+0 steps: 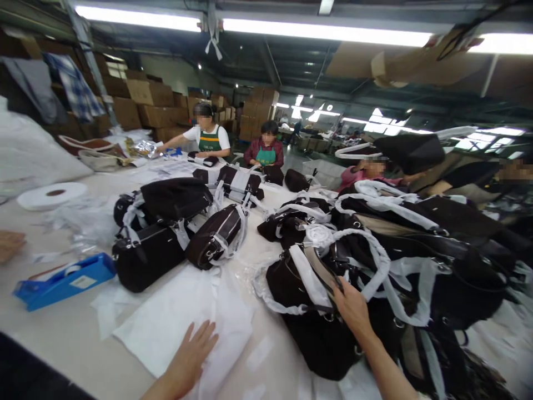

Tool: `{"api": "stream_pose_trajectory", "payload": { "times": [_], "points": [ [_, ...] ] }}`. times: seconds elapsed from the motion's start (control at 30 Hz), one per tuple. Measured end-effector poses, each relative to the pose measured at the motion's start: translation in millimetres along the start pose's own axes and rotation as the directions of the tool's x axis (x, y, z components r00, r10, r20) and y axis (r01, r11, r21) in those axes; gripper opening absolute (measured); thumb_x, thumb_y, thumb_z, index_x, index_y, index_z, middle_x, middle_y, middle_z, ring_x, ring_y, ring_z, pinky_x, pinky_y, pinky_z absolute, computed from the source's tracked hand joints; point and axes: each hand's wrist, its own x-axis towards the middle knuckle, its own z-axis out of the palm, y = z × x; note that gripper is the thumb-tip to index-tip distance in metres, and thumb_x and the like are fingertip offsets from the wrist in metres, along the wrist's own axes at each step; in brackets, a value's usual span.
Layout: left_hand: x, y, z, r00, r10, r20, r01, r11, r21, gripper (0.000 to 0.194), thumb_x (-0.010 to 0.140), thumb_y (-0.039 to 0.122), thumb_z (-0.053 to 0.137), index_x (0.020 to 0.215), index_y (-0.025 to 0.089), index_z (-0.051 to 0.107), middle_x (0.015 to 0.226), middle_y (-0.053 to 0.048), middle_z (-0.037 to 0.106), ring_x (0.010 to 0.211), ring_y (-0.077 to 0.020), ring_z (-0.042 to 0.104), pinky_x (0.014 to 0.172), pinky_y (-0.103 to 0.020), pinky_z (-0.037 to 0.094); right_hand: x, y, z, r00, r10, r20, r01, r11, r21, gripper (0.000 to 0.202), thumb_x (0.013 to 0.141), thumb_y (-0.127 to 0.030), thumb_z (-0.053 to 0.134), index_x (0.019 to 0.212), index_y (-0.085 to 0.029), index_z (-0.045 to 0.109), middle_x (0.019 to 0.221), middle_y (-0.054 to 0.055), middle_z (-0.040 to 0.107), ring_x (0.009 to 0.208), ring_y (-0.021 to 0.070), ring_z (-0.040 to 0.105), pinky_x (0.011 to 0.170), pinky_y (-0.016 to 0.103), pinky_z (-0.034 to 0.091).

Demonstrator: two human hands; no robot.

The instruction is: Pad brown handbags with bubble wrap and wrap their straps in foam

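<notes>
Gripping: the right hand (pixel 348 303) has its fingers closed on the upper edge of a dark bag (pixel 320 339), by the strap; the fingertips are partly hidden.
Dark bag: on the bench (pixel 260 361), tilted, at the front of the bag pile (pixel 449 239) on the right; white wrapping covers part of its handles, and metal rings show along its side.
Left hand (pixel 194 353): released, palm down with fingers spread, on a white sheet (pixel 175 316) holding nothing.
White sheet: lying on the bench, left of the dark bag and in front of the bag cluster (pixel 154 239).
Bag cluster: several dark bags with white-wrapped handles, leaning together.
Bag pile: dark bags heaped on one another, many straps wrapped in white.
Tape dispenser (pixel 66 280): blue, on the bench, left of the bag cluster.
White roll (pixel 52 196): lying flat beyond the tape dispenser, beside crumpled clear plastic (pixel 85 222).
Left edge: part of another person's hand (pixel 11 246) above the bench.
Far side: two people in green aprons, one in a white top (pixel 210 139), one in a dark red top (pixel 264 150); a person in pink (pixel 353 175) behind the bag pile.
Background: stacked cardboard boxes (pixel 154 103) under strip lights (pixel 325 33).
</notes>
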Motion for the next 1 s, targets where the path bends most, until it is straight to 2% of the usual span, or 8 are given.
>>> {"api": "stream_pose_trajectory", "payload": {
  "times": [0.13, 0.23, 0.37, 0.5, 0.7, 0.8, 0.9, 1.0],
  "points": [
    [-5, -4, -26.7, 0.999, 0.028, 0.025, -0.022, 0.981, -0.194, 0.069, 0.075, 0.014, 0.062, 0.142, 0.026, 0.05, 0.156, -0.011, 0.036, 0.148, -0.0322, 0.024, 0.118, -0.062, 0.015, -20, -9, -25, 0.999, 0.046, -0.017, -0.043, 0.988, 0.149, 0.056, 0.091, -0.054, 0.033, 0.116, -0.014, 0.063, 0.113, 0.014, 0.074, 0.106, 0.0282, 0.068, 0.091, 0.036, 0.052],
    [-4, 7, -57.0, 0.994, 0.01, -0.105, -0.051, 0.919, -0.391, 0.045, 0.088, 0.02, 0.049, 0.132, 0.021, 0.058, 0.142, -0.012, 0.057, 0.137, -0.0284, 0.046, 0.116, -0.055, 0.028, -56, -12, -26, 0.99, 0.143, 0.012, -0.139, 0.937, 0.32, 0.066, 0.086, -0.066, 0.036, 0.12, -0.016, 0.063, 0.117, 0.012, 0.073, 0.112, 0.0293, 0.066, 0.097, 0.037, 0.051],
    [-1, 44, -95.9, 0.9, 0.009, -0.436, -0.278, 0.782, -0.558, 0.031, 0.092, 0.022, 0.042, 0.114, 0.019, 0.064, 0.117, -0.01, 0.067, 0.111, -0.0218, 0.061, 0.1, -0.036, 0.045, -113, -18, 12, 0.957, 0.234, 0.173, -0.291, 0.807, 0.514, 0.071, 0.077, -0.07, 0.046, 0.115, -0.014, 0.066, 0.122, 0.015, 0.071, 0.119, 0.0352, 0.062, 0.103, 0.043, 0.046],
    [-2, 80, -119.4, 0.868, -0.022, -0.496, -0.337, 0.707, -0.622, 0.02, 0.09, 0.024, 0.042, 0.089, 0.02, 0.062, 0.09, -0.005, 0.065, 0.085, -0.0191, 0.062, 0.079, -0.031, 0.045, -151, -24, 48, 0.934, 0.162, 0.32, -0.32, 0.778, 0.541, 0.063, 0.083, -0.066, 0.045, 0.113, -0.016, 0.067, 0.116, 0.012, 0.073, 0.115, 0.0317, 0.064, 0.1, 0.037, 0.048],
    [22, 111, -105.0, 0.964, -0.067, -0.256, -0.19, 0.497, -0.846, 0.02, 0.077, 0.031, 0.06, 0.092, 0.019, 0.055, 0.08, -0.001, 0.065, 0.071, -0.017, 0.058, 0.063, -0.027, 0.042, -167, -41, 44, 0.943, 0.06, 0.326, -0.249, 0.78, 0.574, 0.05, 0.088, -0.058, 0.045, 0.111, -0.018, 0.067, 0.113, 0.01, 0.074, 0.109, 0.0279, 0.067, 0.093, 0.031, 0.05],
    [33, 128, -89.9, 0.986, -0.036, -0.164, -0.154, 0.195, -0.969, 0.025, 0.07, 0.029, 0.064, 0.091, 0.018, 0.054, 0.081, -0.001, 0.066, 0.074, -0.017, 0.06, 0.064, -0.026, 0.044, -169, -48, 40, 0.944, 0.036, 0.329, -0.232, 0.779, 0.582, 0.052, 0.087, -0.055, 0.046, 0.117, -0.016, 0.065, 0.118, 0.012, 0.073, 0.112, 0.0283, 0.067, 0.095, 0.032, 0.05],
    [25, 140, -83.9, 0.974, 0.026, -0.225, -0.217, -0.177, -0.96, 0.039, 0.064, 0.029, 0.067, 0.1, 0.016, 0.058, 0.091, -0.003, 0.07, 0.085, -0.0202, 0.064, 0.076, -0.03, 0.049, -168, -49, 37, 0.933, 0.071, 0.353, -0.276, 0.771, 0.574, 0.061, 0.085, -0.054, 0.049, 0.129, -0.012, 0.058, 0.123, 0.014, 0.07, 0.115, 0.0294, 0.065, 0.099, 0.036, 0.049],
    [5, 140, -79.2, 0.937, 0.054, -0.346, -0.332, -0.176, -0.927, 0.043, 0.063, 0.033, 0.074, 0.099, 0.014, 0.064, 0.095, -0.006, 0.072, 0.09, -0.0233, 0.064, 0.083, -0.033, 0.05, -160, -40, 33, 0.926, 0.085, 0.367, -0.3, 0.754, 0.584, 0.066, 0.082, -0.055, 0.054, 0.13, -0.009, 0.058, 0.126, 0.016, 0.068, 0.118, 0.0312, 0.063, 0.104, 0.041, 0.047]
  ]
}}
